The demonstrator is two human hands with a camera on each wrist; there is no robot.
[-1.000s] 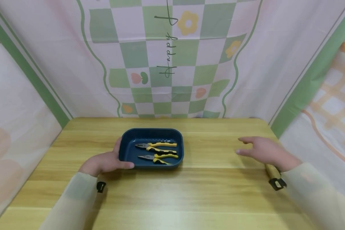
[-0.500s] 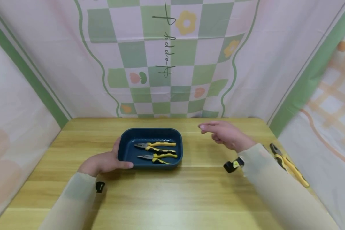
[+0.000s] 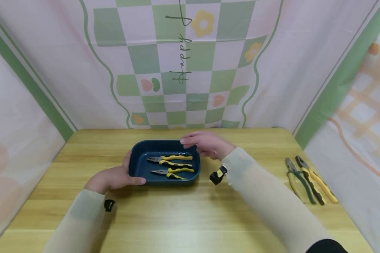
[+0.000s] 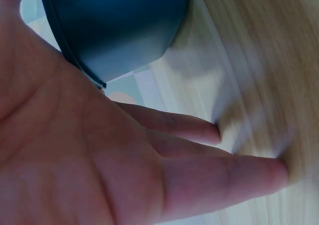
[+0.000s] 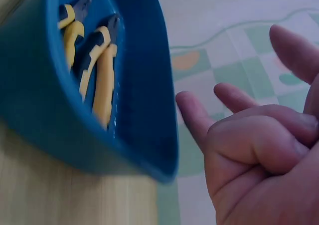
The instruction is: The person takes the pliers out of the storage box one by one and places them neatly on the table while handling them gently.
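A dark blue tray (image 3: 140,167) lies on the table and holds two yellow-and-black pliers. The combination pliers (image 3: 162,160) are at the back, the long-nose pliers (image 3: 170,172) in front. My left hand (image 3: 111,180) spreads around the tray's left end, thumb along the front wall; its straight fingers (image 4: 219,180) reach down beside the tray in the left wrist view. Over the back right corner hovers my right hand (image 3: 211,144), holding nothing. Some of its fingers (image 5: 194,116) extend while others are bent, apart from the rim in the right wrist view.
Green-handled pliers (image 3: 305,186) and another yellow-and-black pair of pliers (image 3: 305,170) lie side by side near the wooden table's right edge (image 3: 351,218). Behind the table hangs a checkered curtain (image 3: 199,82), with further cloth on both sides.
My right hand has moved left from the table's right side to the tray's back right corner, uncovering the two pliers at the right. The left hand stays at the tray.
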